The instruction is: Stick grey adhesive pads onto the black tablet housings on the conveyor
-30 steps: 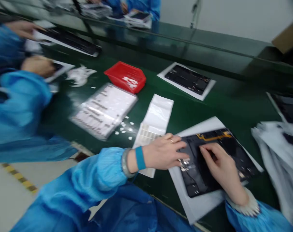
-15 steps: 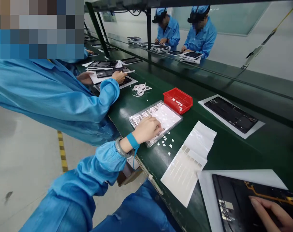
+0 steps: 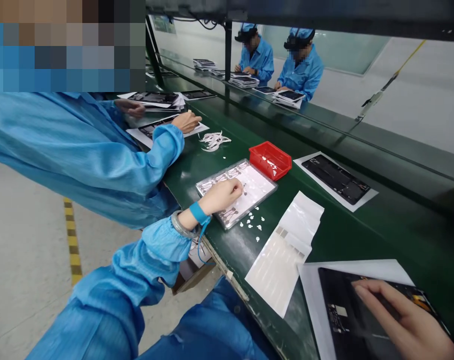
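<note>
My left hand [image 3: 222,194], with a blue band at its wrist, is over a shallow clear tray [image 3: 229,227]. The tray holds rows of small parts with thin wires [image 3: 230,214] on a white base. Thumb and fingers are pinched together, and a tiny dark bit shows at the fingertips; I cannot make out what it is. At the lower right my right hand [image 3: 403,312] is above a black device panel [image 3: 335,292] lying on white paper [image 3: 308,280]. Its thumb and forefinger are closed together, slightly blurred, and whatever is between them is hidden.
Small white stickers [image 3: 250,222] lie beside the tray. A red bin [image 3: 270,160] holds more white pieces. A sticker sheet [image 3: 283,255], white strips [image 3: 214,141] and another panel [image 3: 335,178] are on the green bench. A co-worker's arm [image 3: 137,160] works at left; two people sit opposite.
My left hand has lifted a little from the tray, its fingers drawn together. My right hand has moved left and up over the panel. The co-worker's hands have shifted, and the whole view has turned slightly.
</note>
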### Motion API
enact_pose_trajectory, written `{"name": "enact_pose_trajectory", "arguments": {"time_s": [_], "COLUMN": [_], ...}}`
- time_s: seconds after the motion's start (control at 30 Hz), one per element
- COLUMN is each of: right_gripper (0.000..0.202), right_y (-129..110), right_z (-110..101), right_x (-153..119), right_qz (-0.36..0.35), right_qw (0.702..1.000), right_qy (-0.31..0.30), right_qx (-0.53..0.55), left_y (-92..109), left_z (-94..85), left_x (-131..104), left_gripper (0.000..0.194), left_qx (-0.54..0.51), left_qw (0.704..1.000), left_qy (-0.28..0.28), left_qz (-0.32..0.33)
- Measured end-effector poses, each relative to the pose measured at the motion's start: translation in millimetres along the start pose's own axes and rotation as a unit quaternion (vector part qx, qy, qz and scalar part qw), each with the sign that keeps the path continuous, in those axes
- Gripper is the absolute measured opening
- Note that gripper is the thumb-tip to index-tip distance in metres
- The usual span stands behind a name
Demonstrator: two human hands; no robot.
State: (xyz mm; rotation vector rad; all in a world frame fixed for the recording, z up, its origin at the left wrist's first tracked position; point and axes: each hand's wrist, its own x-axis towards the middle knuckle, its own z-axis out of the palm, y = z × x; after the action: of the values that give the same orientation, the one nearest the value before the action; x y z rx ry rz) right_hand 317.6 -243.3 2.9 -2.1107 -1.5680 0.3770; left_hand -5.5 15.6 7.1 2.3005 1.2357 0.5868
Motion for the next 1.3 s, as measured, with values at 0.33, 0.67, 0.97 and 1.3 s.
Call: {"name": "enact_pose_trajectory", "arguments": {"time_s": [0.33,0.67,0.97,1.3], "right_gripper": [0.022,0.008,0.028,0.013], "right_y": [-164.1,-203.8,-205.4,-204.0], "right_z": [76.1,126.2,112.0,107.4], "right_x": [96.8,148.9,137.5,126.1], "right_qz": [-0.114,0.020,0.075,0.093], "right_qw": [0.969,0.932,0.843,0.814], "right_qy": [-0.165,-0.214,-0.236,-0.263], "right_qx": [0.144,0.292,0.478,0.510], "left_y": [-5.9,-9.8,4.3,14.4], "left_z": [11.5,16.6,20.1,17.1], "left_x": [-8.2,-19.7,-32.9,-43.9], "left_gripper": [0.013,0.011,0.013,0.016], "left_qx": [-0.229,-0.340,-0.306,-0.120], "left_qw": [0.973,0.939,0.947,0.972], "left_qy": [0.023,0.032,0.100,0.181], "left_qz": [-0.033,-0.031,0.009,0.088]}}
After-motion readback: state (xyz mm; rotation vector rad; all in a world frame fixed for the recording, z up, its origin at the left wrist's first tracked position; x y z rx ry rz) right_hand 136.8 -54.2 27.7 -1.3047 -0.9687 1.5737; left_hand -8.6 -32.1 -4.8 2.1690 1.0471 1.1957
